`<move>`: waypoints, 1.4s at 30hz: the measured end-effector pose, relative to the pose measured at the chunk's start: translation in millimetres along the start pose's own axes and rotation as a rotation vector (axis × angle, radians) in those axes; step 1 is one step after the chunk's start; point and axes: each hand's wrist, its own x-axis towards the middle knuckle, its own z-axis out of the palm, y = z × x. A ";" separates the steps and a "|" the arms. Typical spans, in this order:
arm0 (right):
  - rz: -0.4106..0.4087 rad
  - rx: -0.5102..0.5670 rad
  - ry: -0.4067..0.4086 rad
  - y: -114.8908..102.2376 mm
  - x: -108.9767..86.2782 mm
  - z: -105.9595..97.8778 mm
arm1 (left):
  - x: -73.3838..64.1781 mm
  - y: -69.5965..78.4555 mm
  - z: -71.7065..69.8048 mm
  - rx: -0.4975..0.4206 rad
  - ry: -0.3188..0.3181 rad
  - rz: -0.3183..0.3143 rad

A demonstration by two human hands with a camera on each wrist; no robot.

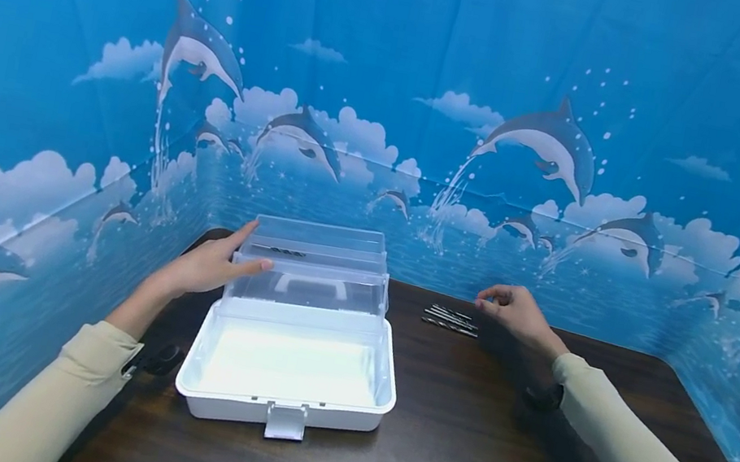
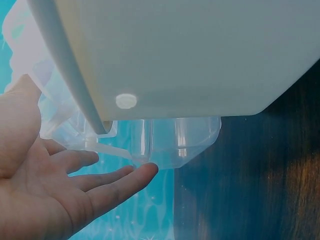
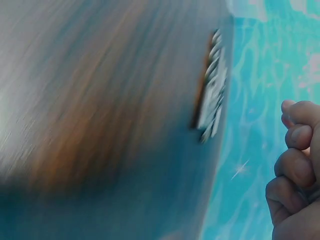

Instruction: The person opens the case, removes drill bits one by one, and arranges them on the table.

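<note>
A white storage box [image 1: 285, 418] stands with its clear lid raised and a clear tray [image 1: 308, 286] behind the bare white base. My left hand [image 1: 216, 263] rests at the tray's left edge, with thumb and fingers spread; in the left wrist view the hand [image 2: 65, 185] has extended fingers beside the clear plastic. Small dark twisted pieces [image 1: 288, 252] show through the plastic, too small to identify. Several metal drill bits [image 1: 449, 320] lie side by side on the table. Just right of them hovers my right hand [image 1: 517, 313], fingers curled; no object shows in them in the right wrist view.
The dark wooden table [image 1: 448, 460] carries the box at left of centre. A blue dolphin-print curtain [image 1: 395, 87] hangs close behind the table and along both sides. The box's front latch [image 1: 286, 423] hangs down over its front wall.
</note>
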 end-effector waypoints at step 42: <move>-0.414 -0.135 -0.214 -228.0 84.4 140.7 | 3.1 -4.0 -4.4 -0.043 -0.038 0.009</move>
